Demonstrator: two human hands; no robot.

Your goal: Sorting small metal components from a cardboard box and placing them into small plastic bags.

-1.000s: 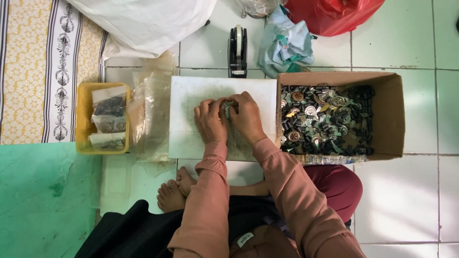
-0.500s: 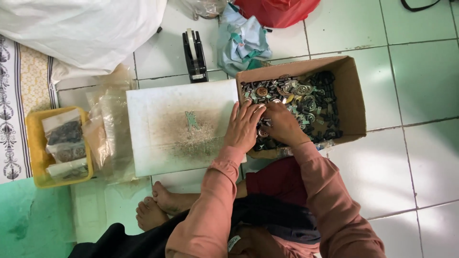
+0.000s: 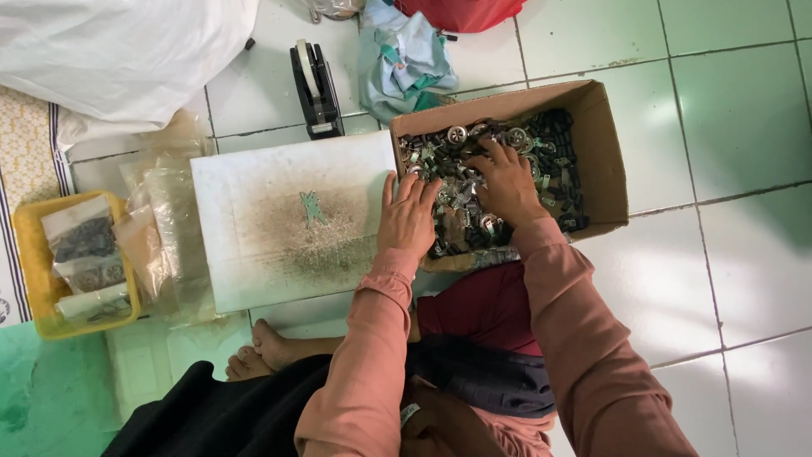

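A cardboard box (image 3: pixel 607 144) on the tiled floor is filled with several small dark and silver metal parts (image 3: pixel 550 152). My right hand (image 3: pixel 506 182) is inside the box, fingers spread over the parts. My left hand (image 3: pixel 408 216) rests at the box's left edge, fingers reaching onto the parts, palm partly over the white board (image 3: pixel 254 245). A small green piece (image 3: pixel 313 207) lies on the stained middle of the board. Whether either hand grips a part is hidden.
A yellow tray (image 3: pixel 25 262) with filled clear bags sits at left, beside loose plastic bags (image 3: pixel 165 220). A black tape dispenser (image 3: pixel 315 89), blue-green cloth (image 3: pixel 406 55), a white sack (image 3: pixel 118 51) and a red bag (image 3: pixel 461 10) lie beyond. My bare foot (image 3: pixel 262 351) is tucked below the board.
Both hands left the middle of the white board and moved right into the cardboard box. The small green piece now lies alone on the board.
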